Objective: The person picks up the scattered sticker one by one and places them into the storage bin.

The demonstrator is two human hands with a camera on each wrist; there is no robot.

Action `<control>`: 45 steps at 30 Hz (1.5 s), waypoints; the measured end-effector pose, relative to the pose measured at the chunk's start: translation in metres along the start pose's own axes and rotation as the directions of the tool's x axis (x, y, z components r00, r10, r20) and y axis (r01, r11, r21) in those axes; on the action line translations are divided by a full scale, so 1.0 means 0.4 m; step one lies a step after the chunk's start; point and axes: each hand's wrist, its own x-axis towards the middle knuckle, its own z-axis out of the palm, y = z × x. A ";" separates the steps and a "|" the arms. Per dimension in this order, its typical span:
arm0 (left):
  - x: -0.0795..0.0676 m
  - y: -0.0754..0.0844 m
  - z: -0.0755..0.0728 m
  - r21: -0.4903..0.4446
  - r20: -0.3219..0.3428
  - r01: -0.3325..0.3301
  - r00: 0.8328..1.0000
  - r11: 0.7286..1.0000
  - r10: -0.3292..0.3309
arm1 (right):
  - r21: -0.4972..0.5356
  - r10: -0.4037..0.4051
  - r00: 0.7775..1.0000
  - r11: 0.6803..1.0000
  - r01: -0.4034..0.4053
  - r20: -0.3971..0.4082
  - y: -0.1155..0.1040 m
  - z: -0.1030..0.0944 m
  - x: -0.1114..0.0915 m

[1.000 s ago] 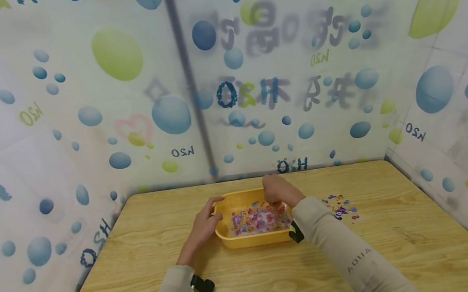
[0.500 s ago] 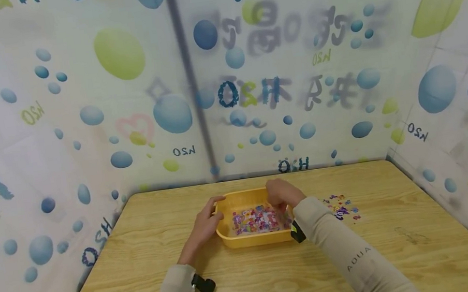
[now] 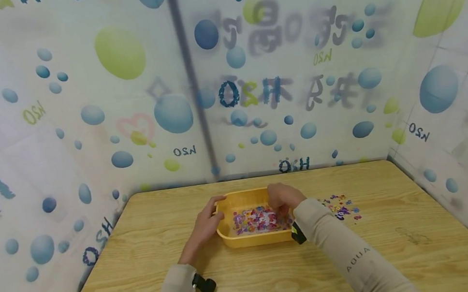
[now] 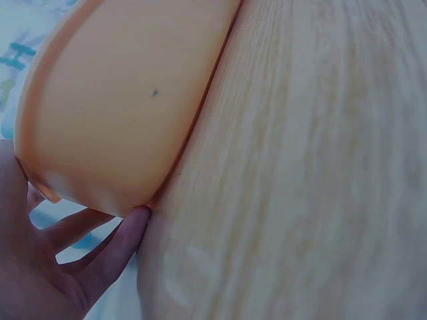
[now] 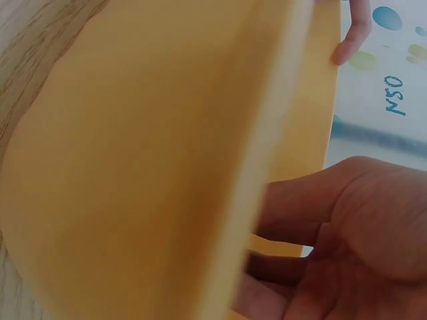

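A yellow plastic basin (image 3: pixel 254 240) stands on the table, its floor strewn with small colourful flat pieces (image 3: pixel 257 220), mostly purple, pink and red. At its left end my left hand (image 3: pixel 203 225) holds the wall, thumb over the rim and fingers against the outside; the left wrist view shows these fingers (image 4: pixel 107 260) on the basin wall (image 4: pixel 113 107). My right hand (image 3: pixel 285 197) reaches down inside the right end of the basin with bent fingers. In the right wrist view the basin wall (image 5: pixel 120 167) hides this hand's (image 5: pixel 360 227) fingertips, so anything between them is unseen.
More of the small colourful pieces (image 3: pixel 343 208) lie scattered on the wooden table (image 3: pixel 268 278) right of the basin, partly behind the right sleeve. A patterned curtain (image 3: pixel 323 120) hangs behind the table's far edge and along both sides.
My right hand has sunk lower into the basin's right end and shifted slightly. The pieces beneath it have been stirred a little. My left hand keeps its hold on the left end.
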 end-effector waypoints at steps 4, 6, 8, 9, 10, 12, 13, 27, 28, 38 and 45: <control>0.000 0.000 0.002 0.005 0.002 0.006 1.000 1.000 -0.006 | 0.026 0.002 1.000 1.000 -0.003 0.011 0.003 0.001 -0.001; 0.000 0.000 0.002 0.006 -0.001 0.004 1.000 1.000 -0.004 | 0.045 0.002 1.000 0.999 -0.002 0.014 0.005 0.001 -0.005; 0.001 0.001 0.002 0.007 -0.003 -0.001 1.000 1.000 0.001 | 0.056 -0.001 1.000 0.998 0.000 0.016 0.006 0.002 -0.007; 0.001 0.001 0.002 0.007 -0.003 -0.004 1.000 1.000 0.004 | 0.048 -0.003 1.000 0.999 0.002 0.016 0.006 0.002 -0.007; 0.001 0.000 0.002 0.008 -0.004 -0.006 1.000 1.000 0.006 | 0.052 0.002 1.000 0.999 -0.003 0.017 0.005 0.002 -0.008; 0.001 -0.001 0.002 0.006 -0.004 -0.010 1.000 1.000 0.010 | 0.057 0.013 1.000 0.998 -0.014 0.016 0.004 0.002 -0.009; 0.001 -0.002 0.002 0.006 -0.004 -0.011 1.000 1.000 0.011 | 0.061 0.022 1.000 0.998 -0.023 0.018 0.003 0.002 -0.010; 0.000 -0.004 0.002 -0.005 -0.009 -0.016 1.000 1.000 0.016 | -0.039 -0.042 0.997 0.998 0.040 -0.064 -0.005 -0.022 -0.056; 0.001 -0.003 0.002 -0.002 -0.009 -0.013 1.000 1.000 0.013 | -0.031 -0.050 0.996 0.998 0.047 -0.078 -0.002 -0.024 -0.063; -0.003 -0.003 0.001 -0.005 -0.007 0.007 1.000 1.000 -0.007 | -0.044 -0.198 0.944 0.980 0.194 -0.265 0.072 -0.023 -0.131; 0.001 -0.004 0.002 -0.006 -0.009 0.001 1.000 1.000 -0.001 | -0.002 -0.237 0.906 0.968 0.252 -0.350 0.126 -0.025 -0.179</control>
